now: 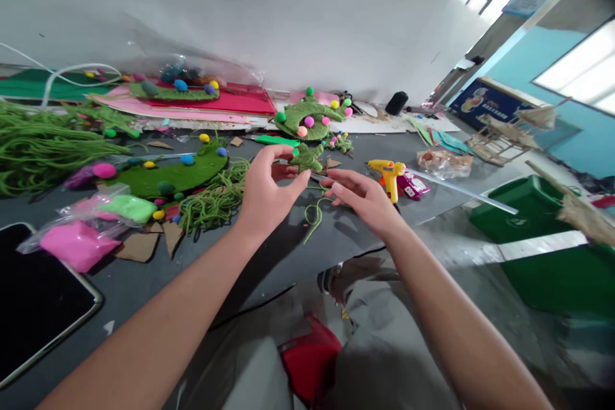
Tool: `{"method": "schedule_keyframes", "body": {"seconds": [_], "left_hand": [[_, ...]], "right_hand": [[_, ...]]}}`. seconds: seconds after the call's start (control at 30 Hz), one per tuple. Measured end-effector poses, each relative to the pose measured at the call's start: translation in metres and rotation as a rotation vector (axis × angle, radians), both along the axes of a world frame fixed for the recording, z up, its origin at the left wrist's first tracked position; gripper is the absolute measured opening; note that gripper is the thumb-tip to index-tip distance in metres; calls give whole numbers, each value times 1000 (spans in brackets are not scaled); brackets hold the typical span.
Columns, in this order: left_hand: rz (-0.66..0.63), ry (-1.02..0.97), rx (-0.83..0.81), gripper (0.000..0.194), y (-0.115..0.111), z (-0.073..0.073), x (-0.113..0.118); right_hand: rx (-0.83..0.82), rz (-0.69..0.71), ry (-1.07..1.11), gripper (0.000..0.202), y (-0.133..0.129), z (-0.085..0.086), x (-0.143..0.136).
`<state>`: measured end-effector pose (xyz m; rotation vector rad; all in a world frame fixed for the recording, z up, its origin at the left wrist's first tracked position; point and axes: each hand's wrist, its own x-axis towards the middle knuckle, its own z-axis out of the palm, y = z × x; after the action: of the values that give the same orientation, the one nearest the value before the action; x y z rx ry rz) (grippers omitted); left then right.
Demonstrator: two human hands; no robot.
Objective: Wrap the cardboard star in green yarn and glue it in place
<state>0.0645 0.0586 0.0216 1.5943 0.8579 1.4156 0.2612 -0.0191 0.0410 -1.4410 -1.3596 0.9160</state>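
My left hand (270, 187) pinches a small green yarn-wrapped piece (307, 157) with short points, held above the grey table. Close on its right is my right hand (361, 197), its thumb and fingers drawn together on a strand of green yarn (314, 213), whose loose tail curls below the piece. The exact grip of the right fingertips is partly hidden. Behind the hands lies a larger green yarn-covered shape (312, 120) with coloured pom-poms. A yellow glue gun (388, 174) stands just right of my right hand.
Heaped green yarn (43, 147) lies at left, beside a green pom-pom-trimmed crescent (168, 173), bags of pink and green material (81, 243) and a black-screened tablet (38, 301). Cardboard scraps (137, 246) are scattered nearby. A green bin (523, 224) stands beyond the table's right edge.
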Motion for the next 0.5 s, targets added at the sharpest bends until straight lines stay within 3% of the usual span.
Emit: {"method": "schedule_keyframes", "body": {"seconds": [0.17, 0.5], "left_hand": [[-55, 31, 14, 39, -2, -9, 4], [-80, 91, 6, 42, 6, -15, 0]], "right_hand": [[51, -126, 176, 51, 10, -13, -18], [78, -124, 291, 38, 32, -4, -25]]}}
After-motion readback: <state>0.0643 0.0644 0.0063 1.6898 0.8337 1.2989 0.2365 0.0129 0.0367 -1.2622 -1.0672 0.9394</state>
